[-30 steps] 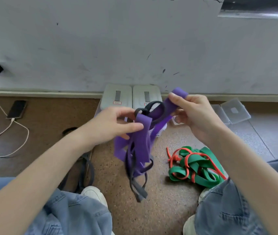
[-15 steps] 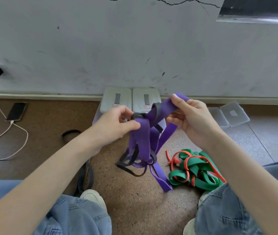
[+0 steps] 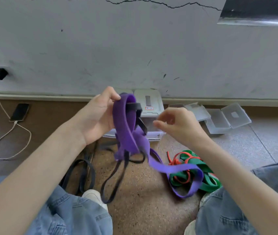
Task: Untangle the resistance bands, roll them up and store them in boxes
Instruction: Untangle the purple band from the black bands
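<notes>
Down at 6 o'clock, knees: blue jeans (image 3: 70, 216) on both sides, brown floor (image 3: 145, 209) between them.
Black band (image 3: 113, 180): hangs low at 6 o'clock, its loop close to a white shoe (image 3: 92, 195).
Green and red bands (image 3: 195, 173): a pile on the floor at 4 o'clock.
Purple band (image 3: 126, 128): held up in the middle; its tail drops over the green pile.
Left hand (image 3: 97, 117): pinches the purple band at its top, with the black band tangled in.
Right hand (image 3: 180, 126): fingers loosely curled, holding nothing, just beside the bands.
White box (image 3: 150, 106): at 12 o'clock, against the wall.
Clear boxes (image 3: 224, 117): open, at 2 o'clock near the wall.
Phone (image 3: 19, 112): at 10 o'clock, on a white cable.
</notes>
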A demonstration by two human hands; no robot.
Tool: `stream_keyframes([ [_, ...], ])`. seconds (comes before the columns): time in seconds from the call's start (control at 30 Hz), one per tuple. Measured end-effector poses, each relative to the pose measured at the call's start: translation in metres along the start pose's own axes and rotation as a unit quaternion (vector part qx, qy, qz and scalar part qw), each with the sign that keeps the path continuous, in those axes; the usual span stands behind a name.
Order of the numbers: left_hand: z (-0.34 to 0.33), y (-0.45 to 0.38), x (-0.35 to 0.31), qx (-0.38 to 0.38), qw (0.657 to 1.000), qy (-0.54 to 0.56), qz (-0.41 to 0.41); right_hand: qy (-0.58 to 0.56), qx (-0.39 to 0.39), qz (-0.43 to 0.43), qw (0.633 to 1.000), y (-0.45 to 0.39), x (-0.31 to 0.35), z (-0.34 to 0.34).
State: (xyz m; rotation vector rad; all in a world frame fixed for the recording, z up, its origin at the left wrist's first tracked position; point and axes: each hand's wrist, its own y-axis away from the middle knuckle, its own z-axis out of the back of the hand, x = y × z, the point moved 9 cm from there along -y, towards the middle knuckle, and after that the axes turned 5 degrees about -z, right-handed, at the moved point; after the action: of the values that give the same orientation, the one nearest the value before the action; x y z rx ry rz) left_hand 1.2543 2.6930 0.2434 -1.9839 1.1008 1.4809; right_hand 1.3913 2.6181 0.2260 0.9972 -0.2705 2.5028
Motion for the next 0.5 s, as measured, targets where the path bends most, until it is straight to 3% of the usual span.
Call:
stream_keyframes([
  [0.03, -0.003, 0.000, 0.003, 0.012, 1.000, -0.007, 0.007, 0.032, 0.013, 0.016, 0.999, -0.002, 0.000, -0.004],
  [0.13, -0.008, 0.001, 0.006, 0.041, 0.999, -0.001, 0.015, -0.015, 0.242, -0.037, 0.969, 0.015, -0.015, -0.066],
  [0.17, -0.008, 0.000, 0.005, 0.046, 0.999, 0.007, 0.010, -0.043, 0.277, -0.048, 0.959, 0.022, -0.015, -0.081],
  [0.27, -0.002, -0.002, 0.002, 0.027, 0.999, 0.041, -0.006, -0.091, 0.251, -0.066, 0.962, 0.020, -0.018, -0.091],
  [0.37, 0.003, -0.003, 0.004, 0.006, 0.997, 0.075, -0.013, -0.006, 0.190, -0.095, 0.977, 0.011, -0.033, -0.082],
  [0.5, 0.014, -0.007, 0.006, -0.039, 0.998, 0.052, -0.017, -0.161, 0.258, -0.194, 0.933, 0.023, -0.047, -0.098],
])
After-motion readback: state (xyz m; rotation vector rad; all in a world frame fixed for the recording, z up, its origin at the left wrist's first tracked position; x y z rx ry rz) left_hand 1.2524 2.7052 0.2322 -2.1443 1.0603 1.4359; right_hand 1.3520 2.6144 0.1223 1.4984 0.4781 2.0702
